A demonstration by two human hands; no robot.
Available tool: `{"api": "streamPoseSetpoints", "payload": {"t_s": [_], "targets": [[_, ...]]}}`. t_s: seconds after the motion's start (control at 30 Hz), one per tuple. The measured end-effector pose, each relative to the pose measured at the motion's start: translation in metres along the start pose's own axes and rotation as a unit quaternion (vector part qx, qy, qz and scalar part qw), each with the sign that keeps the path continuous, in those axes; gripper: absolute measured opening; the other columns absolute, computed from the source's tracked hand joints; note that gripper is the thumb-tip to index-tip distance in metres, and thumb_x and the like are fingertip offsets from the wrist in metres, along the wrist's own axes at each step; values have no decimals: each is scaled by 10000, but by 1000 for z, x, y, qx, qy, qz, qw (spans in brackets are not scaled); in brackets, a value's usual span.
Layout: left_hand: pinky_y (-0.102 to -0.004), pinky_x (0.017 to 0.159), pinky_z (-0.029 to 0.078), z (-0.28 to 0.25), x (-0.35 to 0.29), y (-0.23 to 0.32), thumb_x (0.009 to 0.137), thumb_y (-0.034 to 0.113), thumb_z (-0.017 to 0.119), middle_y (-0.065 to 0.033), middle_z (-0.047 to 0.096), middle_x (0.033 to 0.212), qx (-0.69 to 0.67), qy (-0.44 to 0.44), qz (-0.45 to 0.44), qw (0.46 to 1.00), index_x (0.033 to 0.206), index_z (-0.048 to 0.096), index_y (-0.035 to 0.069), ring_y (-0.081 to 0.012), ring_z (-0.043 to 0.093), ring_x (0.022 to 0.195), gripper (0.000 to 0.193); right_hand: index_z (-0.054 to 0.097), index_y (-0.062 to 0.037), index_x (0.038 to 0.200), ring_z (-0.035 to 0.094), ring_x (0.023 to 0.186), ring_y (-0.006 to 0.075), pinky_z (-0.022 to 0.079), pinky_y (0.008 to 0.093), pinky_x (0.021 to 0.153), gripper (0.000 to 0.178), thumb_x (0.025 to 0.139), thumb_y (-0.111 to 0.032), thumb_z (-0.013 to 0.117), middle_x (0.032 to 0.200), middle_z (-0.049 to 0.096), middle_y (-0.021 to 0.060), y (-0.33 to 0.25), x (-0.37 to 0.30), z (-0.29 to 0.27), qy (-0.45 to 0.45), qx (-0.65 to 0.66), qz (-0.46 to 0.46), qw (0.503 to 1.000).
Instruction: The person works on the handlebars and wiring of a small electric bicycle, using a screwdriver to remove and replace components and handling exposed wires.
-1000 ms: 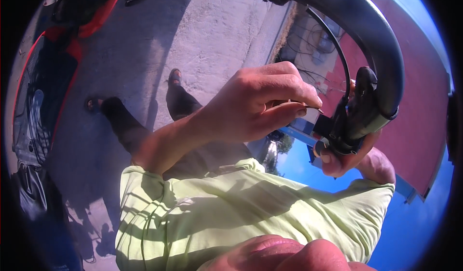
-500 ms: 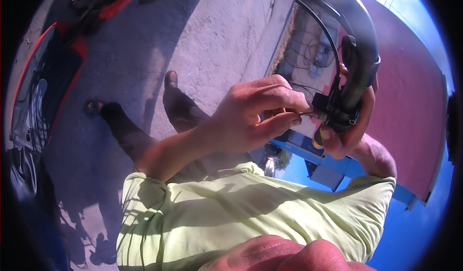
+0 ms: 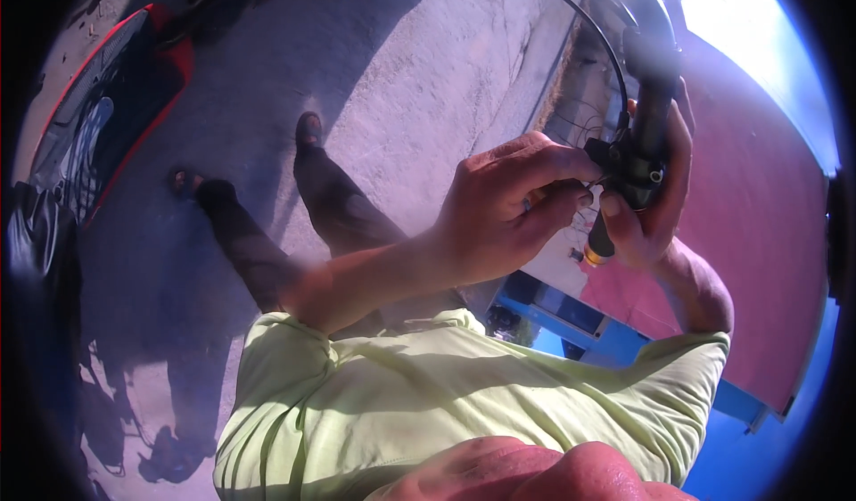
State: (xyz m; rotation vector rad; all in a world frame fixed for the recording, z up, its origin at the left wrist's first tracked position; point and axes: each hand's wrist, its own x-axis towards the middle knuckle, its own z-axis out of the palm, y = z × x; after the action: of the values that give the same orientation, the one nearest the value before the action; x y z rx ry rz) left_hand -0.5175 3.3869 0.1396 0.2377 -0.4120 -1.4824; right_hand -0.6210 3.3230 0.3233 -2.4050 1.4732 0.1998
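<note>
A: What stands at the centre?
B: A curved black handlebar (image 3: 655,100), raised in front of the person, right of centre, its long axis running steeply down to a gold ring (image 3: 595,255) at its lower end, with a black clamp (image 3: 637,168) and a thin cable (image 3: 621,84) along it

A: And the hands?
B: The right hand (image 3: 655,232) is curled firmly around the handlebar beside the clamp; the left hand (image 3: 508,207) reaches across from the left, thumb and forefinger almost together at the clamp's near side, though whether they pinch anything is too small to tell

A: Which hand is nearer?
B: The right, wrapped on the bar; the clamp sits just right of the left fingertips, which approach crosswise to the bar's axis

A: And beyond?
B: A pale green shirt (image 3: 464,394), sandals (image 3: 308,129) on concrete ground (image 3: 437,82), a pink wall (image 3: 758,225) at right
</note>
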Motion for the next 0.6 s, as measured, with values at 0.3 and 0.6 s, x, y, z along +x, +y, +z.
{"api": "streamPoseSetpoints", "payload": {"t_s": [0.3, 0.6], "targets": [[-287, 683, 599, 22, -9, 5, 942, -31, 677, -100, 729, 966, -84, 69, -67, 992, 1173, 667, 30, -136, 742, 814, 239, 270, 47, 1606, 339, 1509, 340, 327, 442, 1197, 904, 880, -276, 701, 1677, 239, 235, -4, 5, -5, -15, -30, -64, 997], [-235, 689, 601, 29, -11, 17, 991, -24, 659, -95, 734, 991, 11, 82, -43, 996, 1145, 678, -12, -112, 732, 797, 156, 420, 50, 1516, 365, 1497, 423, 335, 512, 1186, 776, 905, -357, 673, 1613, 333, 321, -4, 11, 0, 22, -2, -88, 996]]}}
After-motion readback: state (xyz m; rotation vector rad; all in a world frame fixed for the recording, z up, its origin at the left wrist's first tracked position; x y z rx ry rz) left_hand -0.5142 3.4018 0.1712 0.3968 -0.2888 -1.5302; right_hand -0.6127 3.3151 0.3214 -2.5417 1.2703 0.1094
